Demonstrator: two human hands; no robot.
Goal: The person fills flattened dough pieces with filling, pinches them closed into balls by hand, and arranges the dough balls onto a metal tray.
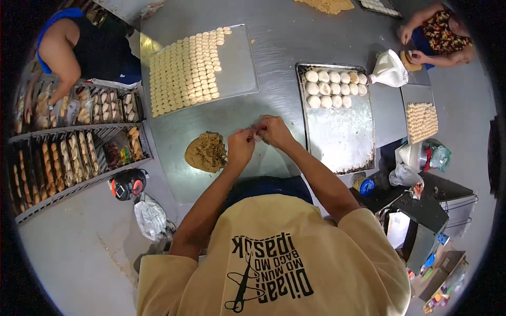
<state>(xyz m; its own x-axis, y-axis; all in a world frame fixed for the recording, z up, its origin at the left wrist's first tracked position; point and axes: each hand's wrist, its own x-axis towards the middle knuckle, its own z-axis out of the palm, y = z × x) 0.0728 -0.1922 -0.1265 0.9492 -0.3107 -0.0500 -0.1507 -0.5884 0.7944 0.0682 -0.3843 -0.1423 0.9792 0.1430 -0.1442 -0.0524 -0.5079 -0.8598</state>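
Observation:
Over the steel table (274, 158), my left hand (241, 146) and my right hand (275, 131) come together in front of my body. Both are closed, with fingertips pinched around something small that I cannot make out. Just left of my left hand lies a mound of brown, crumbly filling (207, 152). Beyond it, a metal tray (236, 66) carries many small pale dough pieces (184, 71) in tight rows. To the right of my right hand is a dark-rimmed baking tray (342, 139), with round white dough balls (327, 88) in rows across its far part.
Racks of packaged bread (79, 152) stand at the left, where a person (100, 50) reaches in. Another person (443, 37) works at the far right beside a white cloth bag (390, 69). A dark cabinet (421, 205) stands near right; a plastic bag (151, 217) sits lower left.

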